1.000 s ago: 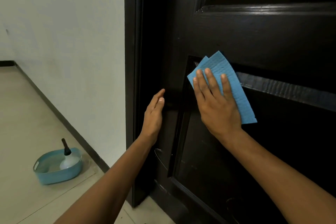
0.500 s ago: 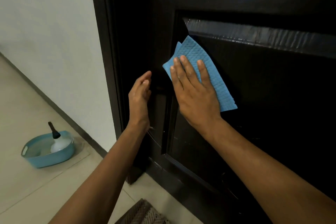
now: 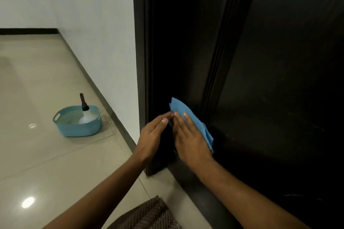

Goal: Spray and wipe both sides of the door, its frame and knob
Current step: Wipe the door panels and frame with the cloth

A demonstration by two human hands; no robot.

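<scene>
Right hand [image 3: 189,139] flat, fingers straight, pressing a folded blue cloth [image 3: 188,117] against the dark door [image 3: 270,83], low down near its left edge; cloth sticks out past the fingertips toward 12 o'clock and past the hand's right side. Left hand [image 3: 151,135] just beside it at 9 o'clock, fingers straight and relaxed, grasping nothing, fingertips close to the right hand's, laid at the door edge by the dark frame [image 3: 141,61]; cannot tell if it touches. Knob out of view. Blue basin [image 3: 77,126] on the tiled floor [image 3: 37,163] well apart at 9 o'clock from the hands, near the white wall [image 3: 89,15]. Spray bottle [image 3: 86,113] stands upright inside the basin, dark nozzle up. Brown mat [image 3: 149,215] corner at 6 o'clock, between the forearms.
</scene>
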